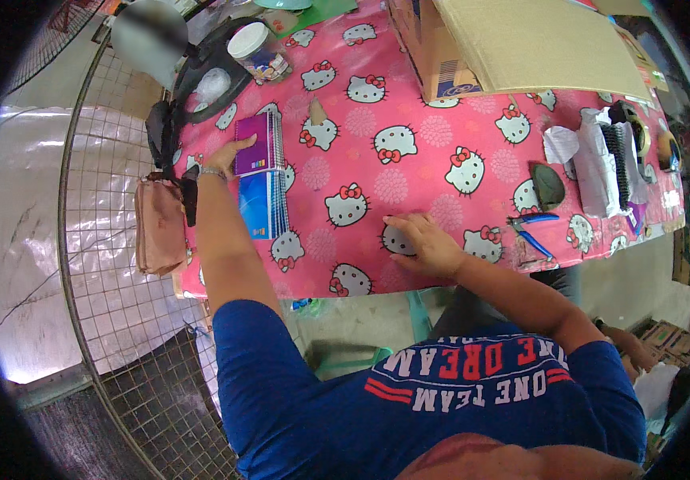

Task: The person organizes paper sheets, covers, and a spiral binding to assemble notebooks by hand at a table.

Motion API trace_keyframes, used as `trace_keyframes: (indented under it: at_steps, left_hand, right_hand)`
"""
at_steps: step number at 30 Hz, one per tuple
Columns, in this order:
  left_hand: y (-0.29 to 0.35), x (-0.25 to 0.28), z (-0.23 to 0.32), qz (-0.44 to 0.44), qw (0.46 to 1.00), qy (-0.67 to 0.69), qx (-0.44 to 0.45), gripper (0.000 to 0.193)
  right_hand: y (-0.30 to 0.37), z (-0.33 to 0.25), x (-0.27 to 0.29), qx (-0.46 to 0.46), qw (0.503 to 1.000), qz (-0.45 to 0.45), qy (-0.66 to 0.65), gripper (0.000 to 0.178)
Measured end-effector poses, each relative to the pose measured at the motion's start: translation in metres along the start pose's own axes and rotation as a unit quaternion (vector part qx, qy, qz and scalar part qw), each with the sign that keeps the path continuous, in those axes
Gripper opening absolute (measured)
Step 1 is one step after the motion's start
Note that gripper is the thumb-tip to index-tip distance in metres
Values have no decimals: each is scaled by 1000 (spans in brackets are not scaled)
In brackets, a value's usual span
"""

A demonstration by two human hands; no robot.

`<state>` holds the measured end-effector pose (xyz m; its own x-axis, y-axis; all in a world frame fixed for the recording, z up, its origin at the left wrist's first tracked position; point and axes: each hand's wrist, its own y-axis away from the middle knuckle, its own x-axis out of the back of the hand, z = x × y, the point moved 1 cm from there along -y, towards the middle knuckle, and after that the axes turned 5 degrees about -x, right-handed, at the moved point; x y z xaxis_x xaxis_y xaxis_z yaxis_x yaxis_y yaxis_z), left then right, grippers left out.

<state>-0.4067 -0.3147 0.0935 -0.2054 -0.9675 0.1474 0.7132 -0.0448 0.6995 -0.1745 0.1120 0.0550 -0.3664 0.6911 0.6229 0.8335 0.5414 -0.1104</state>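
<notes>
Your left hand (223, 158) pinches the purple notebook (260, 155), thumb on top; your right hand (429, 246) rests loosely spread on the table (325, 166).

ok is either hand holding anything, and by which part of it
The left hand is at the left edge of the purple notebook, thumb on top; whether it grips cannot be told. The right hand holds nothing.

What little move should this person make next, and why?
Perhaps slide the bare right hand toward the blue rectangular spiral-bound notebook: that hand holds nothing visible over the pink cat-patterned table cover, while the bare left hand's thumb lies on the purple spiral-bound notebook.
</notes>
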Motion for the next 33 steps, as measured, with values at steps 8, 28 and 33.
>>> trace_keyframes:
  at_steps: [8, 28, 33]
  left_hand:
    - [64, -32, 14, 135, 961, -239, -22, 90]
    - [120, -105, 69, 517, 669, -151, -513, 39]
    - [214, -254, 200, 301, 666, -80, -678, 25]
  right_hand:
    - [2, 6, 4, 6, 1000, 13, -13, 74]
    - [52, 24, 20, 54, 995, 60, -59, 59]
    - [123, 43, 84, 60, 980, 96, 165, 36]
